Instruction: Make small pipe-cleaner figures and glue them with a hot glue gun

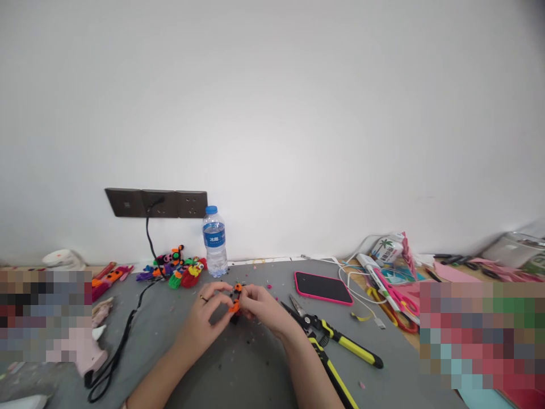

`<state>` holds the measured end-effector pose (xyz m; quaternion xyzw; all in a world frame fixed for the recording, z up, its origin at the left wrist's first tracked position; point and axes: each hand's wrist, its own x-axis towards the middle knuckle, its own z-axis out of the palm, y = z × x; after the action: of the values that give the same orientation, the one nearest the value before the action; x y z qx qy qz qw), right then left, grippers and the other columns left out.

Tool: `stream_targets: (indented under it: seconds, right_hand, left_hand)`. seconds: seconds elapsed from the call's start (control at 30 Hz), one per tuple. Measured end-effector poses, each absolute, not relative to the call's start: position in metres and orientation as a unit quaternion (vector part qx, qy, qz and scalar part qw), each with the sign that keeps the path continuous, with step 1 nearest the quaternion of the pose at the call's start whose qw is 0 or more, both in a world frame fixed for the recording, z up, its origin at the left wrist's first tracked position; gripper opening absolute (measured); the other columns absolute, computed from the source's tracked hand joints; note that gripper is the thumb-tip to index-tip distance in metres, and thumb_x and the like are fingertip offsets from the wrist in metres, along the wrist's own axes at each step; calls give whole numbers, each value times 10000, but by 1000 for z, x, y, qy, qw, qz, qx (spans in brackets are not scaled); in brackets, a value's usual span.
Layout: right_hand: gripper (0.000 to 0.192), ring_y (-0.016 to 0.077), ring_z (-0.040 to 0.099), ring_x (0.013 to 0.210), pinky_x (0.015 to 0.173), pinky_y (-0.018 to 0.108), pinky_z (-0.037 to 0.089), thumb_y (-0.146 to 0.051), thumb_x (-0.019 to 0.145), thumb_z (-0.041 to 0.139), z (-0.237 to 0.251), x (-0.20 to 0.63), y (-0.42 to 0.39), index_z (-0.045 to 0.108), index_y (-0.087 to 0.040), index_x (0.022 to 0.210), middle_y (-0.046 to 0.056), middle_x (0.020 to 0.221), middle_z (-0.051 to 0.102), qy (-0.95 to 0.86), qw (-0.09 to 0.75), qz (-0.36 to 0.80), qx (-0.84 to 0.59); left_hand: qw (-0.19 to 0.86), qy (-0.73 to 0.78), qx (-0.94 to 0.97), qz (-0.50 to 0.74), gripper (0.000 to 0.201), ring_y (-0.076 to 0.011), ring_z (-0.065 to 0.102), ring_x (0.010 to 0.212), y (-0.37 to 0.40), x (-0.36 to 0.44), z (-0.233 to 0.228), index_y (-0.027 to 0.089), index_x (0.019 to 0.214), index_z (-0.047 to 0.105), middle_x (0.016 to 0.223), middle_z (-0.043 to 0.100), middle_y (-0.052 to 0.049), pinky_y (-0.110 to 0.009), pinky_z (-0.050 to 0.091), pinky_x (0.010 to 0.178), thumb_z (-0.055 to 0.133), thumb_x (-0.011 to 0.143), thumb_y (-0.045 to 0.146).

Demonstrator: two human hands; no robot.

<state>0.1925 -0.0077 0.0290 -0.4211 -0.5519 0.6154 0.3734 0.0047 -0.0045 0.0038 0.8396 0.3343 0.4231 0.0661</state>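
Observation:
Between both hands, just above the grey mat [204,369], is a small orange and black fuzzy figure [235,307] that looks made of pipe cleaner. My left hand [208,309], with a ring on one finger, pinches its left side between thumb and fingertips. From the right, my right hand [258,307] closes thumb and forefinger on its upper part. Fingers cover much of the figure, so its full shape is hidden. Beside my right wrist lie pliers with yellow and black handles [340,341].
A water bottle [215,244] stands against the wall, near several colourful fuzzy figures [183,272]. A pink-cased phone [322,288] lies to the right, with white cables [355,292] past it. At left, a pink glue gun [87,352] trails a black cord [123,335] to the wall socket [156,203].

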Motion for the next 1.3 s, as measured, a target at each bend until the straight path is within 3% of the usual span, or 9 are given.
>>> stream_targets:
  seconds: [0.37,0.57,0.7,0.9,1.1,1.3]
  right_hand:
    - [131,78,367,468,478,221,245,-173,669,503,31,192,-9,426,-203,567,-76,471,426,-548,375,614,-427]
    - [169,81,357,477,492,220,252,-190,693,532,33,192,-10,411,-205,576,-74,489,424,-547,379,613,-427]
    - [157,85,383,504,522,219,292,-246,744,563,36,194,-11,458,-199,636,-70,539,437,-546,393,614,-414]
    - [272,85,369,521,535,226,298,-421,802,640,39,200,-8,517,-188,735,-63,594,455,-519,466,605,-385]
    - [342,100,431,583,558,224,335,-499,761,703,40,197,-9,605,-176,811,-25,689,539,-542,450,595,-387]
    - [341,103,447,593,574,225,344,-490,756,713,36,196,-9,608,-166,733,-14,677,559,-557,437,588,-392]
  left_hand:
    - [70,339,838,423,116,-220,605,1026,-6,5,6,237,888,569,1090,612,-67,-364,509,867,545,849,130]
    - [61,334,839,425,117,-216,611,1001,-5,5,5,237,806,594,1090,617,-59,-364,519,845,559,851,135]
    - [86,353,820,442,115,-220,631,982,-4,4,6,233,759,627,1081,621,-61,-348,536,802,591,842,162]
    - [131,398,777,470,123,-239,641,1012,-1,0,10,229,732,658,1068,627,-58,-393,527,881,620,847,251]
    - [139,404,772,471,135,-235,643,1011,-1,-1,11,231,732,678,1070,625,-60,-391,531,884,629,848,279]
    - [129,395,776,474,132,-242,655,993,-1,0,11,237,721,679,1043,639,-58,-405,540,876,639,840,276]
